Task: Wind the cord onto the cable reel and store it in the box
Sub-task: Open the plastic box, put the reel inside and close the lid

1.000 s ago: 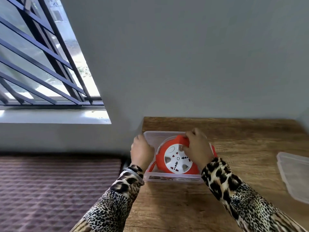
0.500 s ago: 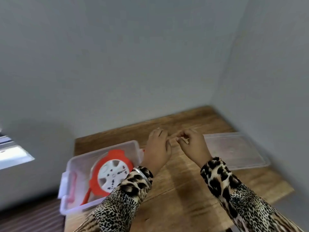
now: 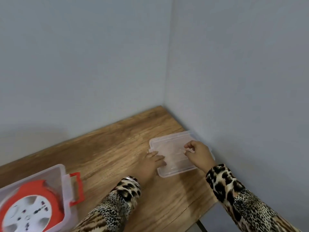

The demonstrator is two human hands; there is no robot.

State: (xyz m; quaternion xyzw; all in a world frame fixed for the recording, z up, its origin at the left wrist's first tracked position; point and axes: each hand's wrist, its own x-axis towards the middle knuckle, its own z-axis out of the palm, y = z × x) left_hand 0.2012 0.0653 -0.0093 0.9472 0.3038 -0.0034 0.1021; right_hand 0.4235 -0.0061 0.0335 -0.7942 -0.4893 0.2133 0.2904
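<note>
1. Smooth, matte grey-blue walls (image 3: 100,64) meeting in a vertical corner at far right.
2. Wooden table (image 3: 117,148), warm brown with streaky horizontal grain, flat and slightly glossy, pushed into that corner; near right edge cut off square.
3. Clear plastic box (image 3: 66,185) at near left, translucent and rectangular with rounded corners, uncovered; orange-red latch handle (image 3: 77,188), a squared loop, hinged on its right end wall.
4. Cable reel (image 3: 31,210) lying flat inside the box: round orange-red shell with a notched rim, white disc face with wedge-shaped recesses and small dark marks. Cord not separately visible.
5. Lid (image 3: 175,153) flat on the table at far right, close to the wall corner, well apart from the box: frosted translucent plastic, rectangular, rounded corners, raised rim and faint ribs.
6. Leopard-print sleeves (image 3: 247,203), soft patterned fabric, reaching in from the near edge; thin metallic bangle (image 3: 132,179) at the left cuff.
7. Left hand (image 3: 148,164) lying low at the lid's left edge, fingers stretched out and close together, tips touching the rim.
8. Right hand (image 3: 199,155) above the lid's right half, fingers curled, thumb and forefinger drawn toward each other in a loose pinch; cannot tell whether anything is gripped between them.
</note>
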